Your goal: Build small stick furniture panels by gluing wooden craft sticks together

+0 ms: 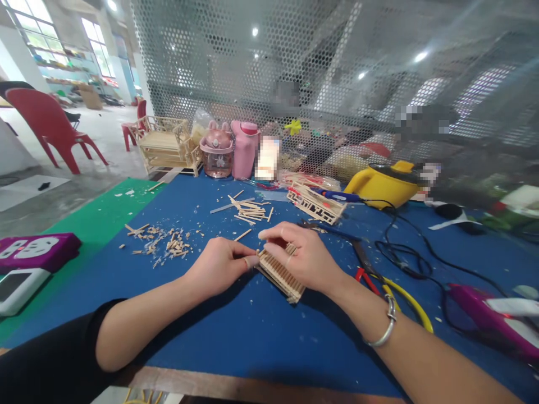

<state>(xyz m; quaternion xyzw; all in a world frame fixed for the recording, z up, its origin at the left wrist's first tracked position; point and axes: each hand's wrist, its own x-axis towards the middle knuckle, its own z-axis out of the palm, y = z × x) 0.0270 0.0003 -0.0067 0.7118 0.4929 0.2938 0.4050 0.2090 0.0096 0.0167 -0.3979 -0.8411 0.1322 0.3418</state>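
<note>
A small slatted piece made of thin wooden sticks (280, 273) is tilted just above or on the blue tabletop, between both hands. My left hand (221, 264) pinches its left corner with thumb and fingertips. My right hand (305, 255) curls over its far side, covering part of the slats; thumb and index finger arch near the same corner. Whether a tiny stick sits between those right fingertips cannot be made out. Cut wooden sticks (252, 210) lie beyond the hands, and short offcuts (177, 244) are scattered to the left.
Behind lie a slatted stick frame (315, 203), a blue glue gun (337, 195), a pink bottle (245, 151) and a yellow pitcher (381, 185). Pliers (366, 264) and a looping black cable (404, 264) are at right. A purple case (37, 251) sits left. Perforated metal screen (236, 67) stands behind.
</note>
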